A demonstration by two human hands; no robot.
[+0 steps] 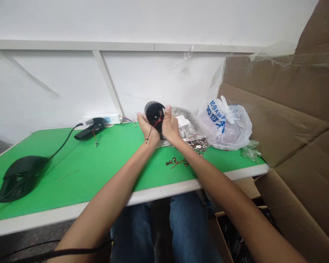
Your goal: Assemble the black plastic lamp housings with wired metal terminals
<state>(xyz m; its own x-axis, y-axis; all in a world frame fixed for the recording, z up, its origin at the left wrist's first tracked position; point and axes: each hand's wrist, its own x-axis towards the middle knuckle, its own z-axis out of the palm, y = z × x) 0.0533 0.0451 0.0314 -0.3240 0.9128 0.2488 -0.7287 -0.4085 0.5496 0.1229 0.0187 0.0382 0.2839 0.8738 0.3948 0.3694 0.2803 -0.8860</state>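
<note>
Between my two hands I hold a black plastic shell [154, 112], hollow side facing me, above the back of the green table. My left hand [148, 129] is wrapped round its left side. My right hand [170, 126] grips its right side, thumb up along the rim. Thin red wires [158, 122] run out of the shell, and a small part on their end hangs over my left wrist. Near my right forearm, several small round metal parts with wires [175, 161] lie on the table. Behind my right hand sits a clear plastic bag [190, 126] of small metal parts.
A tied white plastic bag [227, 124] stands at the back right beside a large cardboard box [279, 106]. On the left lie a black mouse-shaped device [22, 177] with a cable and another black shell [90, 129] with wires. A white power strip [112, 118] lies against the wall.
</note>
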